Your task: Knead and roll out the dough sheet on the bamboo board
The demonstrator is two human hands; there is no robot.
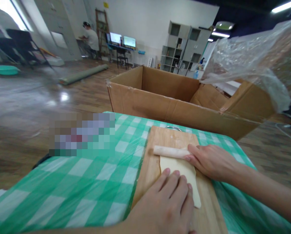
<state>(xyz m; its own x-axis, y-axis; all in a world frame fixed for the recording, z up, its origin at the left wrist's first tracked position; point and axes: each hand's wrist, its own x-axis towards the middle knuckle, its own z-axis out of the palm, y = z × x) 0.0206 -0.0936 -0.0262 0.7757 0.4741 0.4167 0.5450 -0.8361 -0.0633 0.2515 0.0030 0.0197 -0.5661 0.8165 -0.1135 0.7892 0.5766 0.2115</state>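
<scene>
A wooden cutting board (150, 165) lies on a table covered with a green and white checked cloth (91, 182). A flat sheet of pale dough (182, 172) rests on the board, with a small rolling pin (171, 151) across its far end. My left hand (167, 204) lies flat on the near part of the dough, fingers stretched out. My right hand (210, 161) rests palm-down on the right end of the rolling pin, fingers extended over it.
An open cardboard box (174, 97) stands just beyond the table's far edge. A clear plastic bag (255, 55) hangs at the upper right. Far back, a person (90, 37) sits at a desk with monitors (122, 39); grey shelving (182, 48) lines the wall.
</scene>
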